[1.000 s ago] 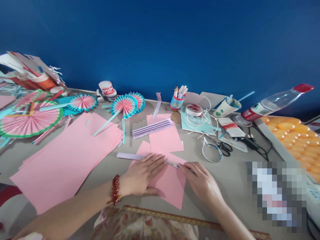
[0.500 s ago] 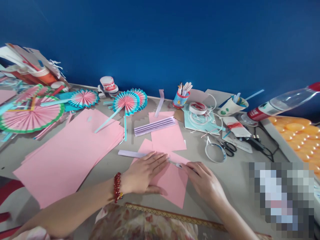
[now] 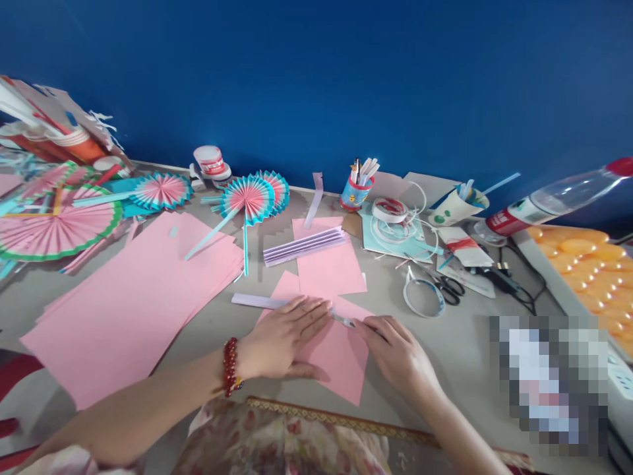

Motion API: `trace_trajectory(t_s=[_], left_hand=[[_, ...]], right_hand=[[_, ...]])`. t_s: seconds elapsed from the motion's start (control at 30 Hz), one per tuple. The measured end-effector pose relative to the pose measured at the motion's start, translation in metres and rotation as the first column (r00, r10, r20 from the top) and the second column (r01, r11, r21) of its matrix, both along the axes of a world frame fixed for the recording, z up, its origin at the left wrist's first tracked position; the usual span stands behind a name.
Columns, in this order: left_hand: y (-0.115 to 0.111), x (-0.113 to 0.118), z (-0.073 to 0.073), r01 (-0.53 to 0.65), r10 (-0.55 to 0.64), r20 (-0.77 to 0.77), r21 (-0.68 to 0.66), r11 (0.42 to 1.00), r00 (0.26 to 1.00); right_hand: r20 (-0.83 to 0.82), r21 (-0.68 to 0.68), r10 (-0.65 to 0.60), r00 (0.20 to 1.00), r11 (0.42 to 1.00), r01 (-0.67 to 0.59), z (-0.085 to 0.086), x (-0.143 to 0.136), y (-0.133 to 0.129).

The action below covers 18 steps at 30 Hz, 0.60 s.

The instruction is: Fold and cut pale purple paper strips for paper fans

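My left hand [image 3: 291, 336] lies flat with its fingers spread on a pink sheet [image 3: 341, 369], pressing over a narrow lilac strip [image 3: 252, 301] that sticks out to the left. My right hand [image 3: 390, 343] is closed around a slim tool [image 3: 343, 320], perhaps a craft knife, whose tip meets the left fingertips. Behind the hands, a lilac pleated paper [image 3: 304, 247] rests partly on another pink sheet [image 3: 336, 270].
Pink sheets [image 3: 123, 303] are stacked at left, with pleated fans [image 3: 247, 198] behind. A pen cup [image 3: 356, 192], scissors [image 3: 451, 289], tape ring [image 3: 424, 297], paper cup [image 3: 455, 206] and plastic bottle [image 3: 558, 198] stand or lie right. A blue wall rises behind.
The whole view has shifted slightly, so things appear a little higher and further left. Both hands keep nearly the same place on the paper.
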<state>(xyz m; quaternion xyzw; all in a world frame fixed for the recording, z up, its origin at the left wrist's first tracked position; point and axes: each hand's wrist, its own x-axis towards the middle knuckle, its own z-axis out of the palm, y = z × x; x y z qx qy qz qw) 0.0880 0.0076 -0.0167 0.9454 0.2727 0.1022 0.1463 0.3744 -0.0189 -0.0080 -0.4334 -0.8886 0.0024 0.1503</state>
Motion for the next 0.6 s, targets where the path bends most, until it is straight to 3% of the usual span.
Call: trace_trajectory(t_s=[0.4,0.6], left_hand=[[0.001,-0.001,0.000,0.011,-0.011,0.003,0.000,1.000,1.000],[-0.001,-0.013,0.006,-0.027,0.029,-0.056,0.036,0.999,0.998]], right_hand=[[-0.009,-0.006,-0.002,1.000,1.000,0.002,-0.003,-0.010,-0.003],[0.004,-0.040,-0.022,1.000,0.999,0.022,0.000,-0.010,-0.003]])
